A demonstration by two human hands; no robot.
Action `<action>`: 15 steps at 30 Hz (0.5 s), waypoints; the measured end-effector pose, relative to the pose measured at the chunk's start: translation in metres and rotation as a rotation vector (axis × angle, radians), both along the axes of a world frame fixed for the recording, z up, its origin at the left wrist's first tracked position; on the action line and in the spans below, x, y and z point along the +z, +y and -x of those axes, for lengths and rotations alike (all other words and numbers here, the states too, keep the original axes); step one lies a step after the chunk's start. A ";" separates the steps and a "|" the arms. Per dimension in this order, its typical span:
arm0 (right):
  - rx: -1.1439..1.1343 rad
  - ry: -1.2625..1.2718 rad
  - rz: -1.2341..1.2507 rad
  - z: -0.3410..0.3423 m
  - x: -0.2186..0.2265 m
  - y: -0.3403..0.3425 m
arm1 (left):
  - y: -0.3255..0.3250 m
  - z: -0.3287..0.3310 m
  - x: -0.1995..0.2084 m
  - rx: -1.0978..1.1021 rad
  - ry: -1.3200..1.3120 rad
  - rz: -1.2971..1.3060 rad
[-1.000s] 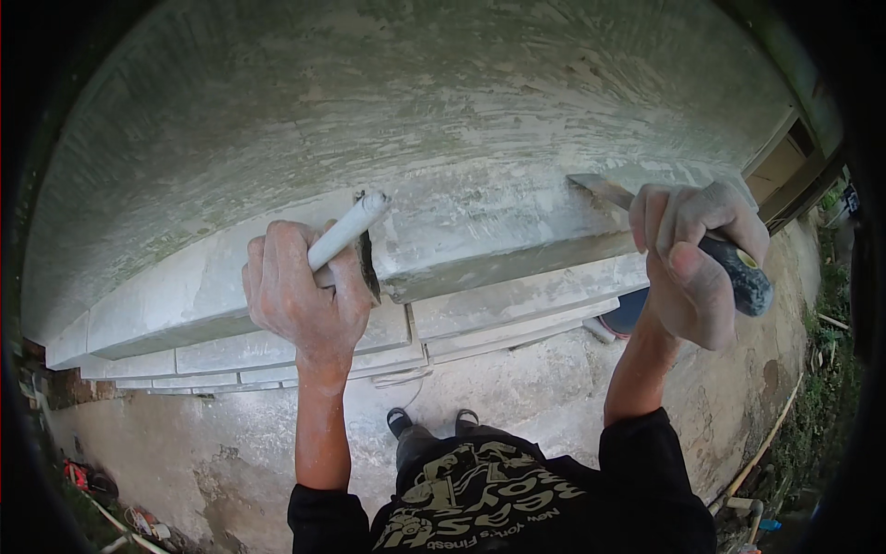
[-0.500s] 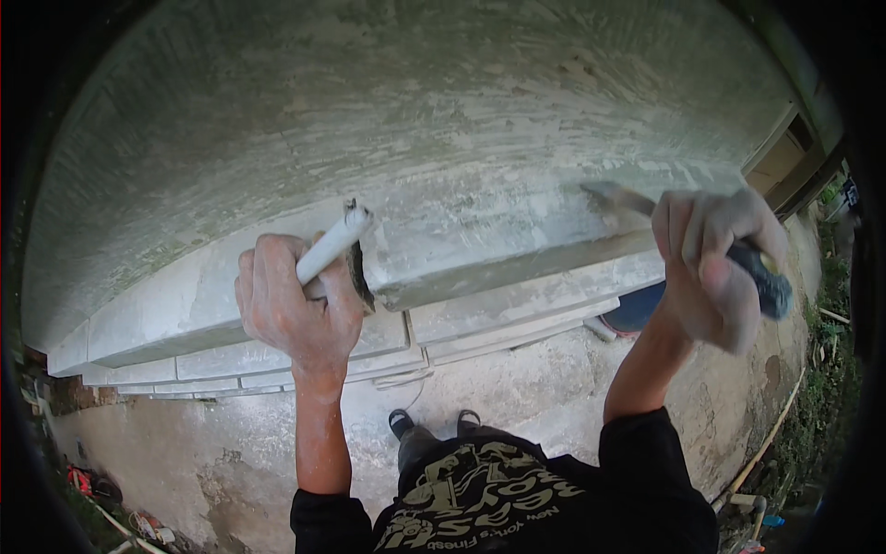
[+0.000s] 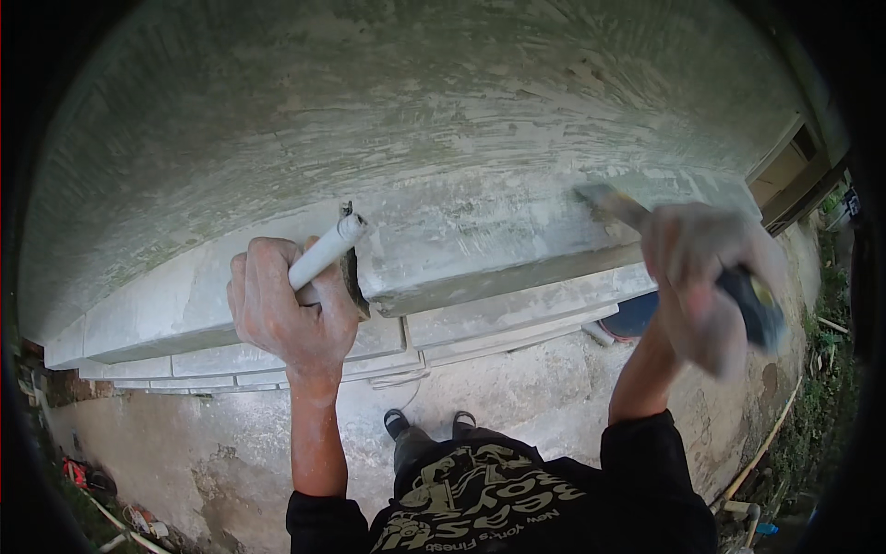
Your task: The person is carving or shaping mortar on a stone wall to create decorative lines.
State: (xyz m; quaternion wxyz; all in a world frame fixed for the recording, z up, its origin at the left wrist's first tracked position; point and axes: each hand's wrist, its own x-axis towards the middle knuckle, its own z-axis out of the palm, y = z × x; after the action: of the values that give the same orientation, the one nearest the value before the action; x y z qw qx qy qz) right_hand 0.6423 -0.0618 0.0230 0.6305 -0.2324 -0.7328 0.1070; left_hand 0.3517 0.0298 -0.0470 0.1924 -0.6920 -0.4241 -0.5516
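My left hand, coated in pale dust, is closed around a short white tube that slants up to the right. It is at a dark, broken notch in the front of a grey plastered ledge. My right hand, smeared by motion, grips a tool with a flat, greyish blade. The blade points left, over the top of the ledge; whether it touches is unclear. A dark, thick handle end sticks out on the other side of that hand.
A rough plastered wall rises behind the ledge. Lower stepped blocks run beneath it, with a dark blue object below at the right. My sandalled feet stand on a stained concrete floor. Plants and a long pole line the right edge.
The tool and my right hand have shifted slightly, with the hand a little lower and to the left. My left hand keeps its hold on the white tube. The view has moved slightly.
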 end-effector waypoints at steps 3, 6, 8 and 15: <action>-0.045 0.086 0.068 0.006 0.009 -0.001 | 0.002 -0.001 0.001 0.004 0.008 -0.031; -0.045 0.189 0.159 0.011 0.010 0.005 | 0.004 -0.002 0.002 -0.038 0.003 -0.089; 0.086 0.191 0.001 0.011 0.006 0.009 | 0.004 -0.002 0.002 0.007 0.009 -0.042; 0.029 0.117 -0.116 -0.004 0.003 -0.015 | -0.003 -0.002 0.006 -0.049 0.056 -0.023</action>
State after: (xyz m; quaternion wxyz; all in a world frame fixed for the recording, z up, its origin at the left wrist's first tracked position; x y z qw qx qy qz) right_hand 0.6463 -0.0763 0.0260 0.6830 -0.1781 -0.7030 0.0870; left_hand 0.3534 0.0264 -0.0411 0.1986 -0.7151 -0.3949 -0.5416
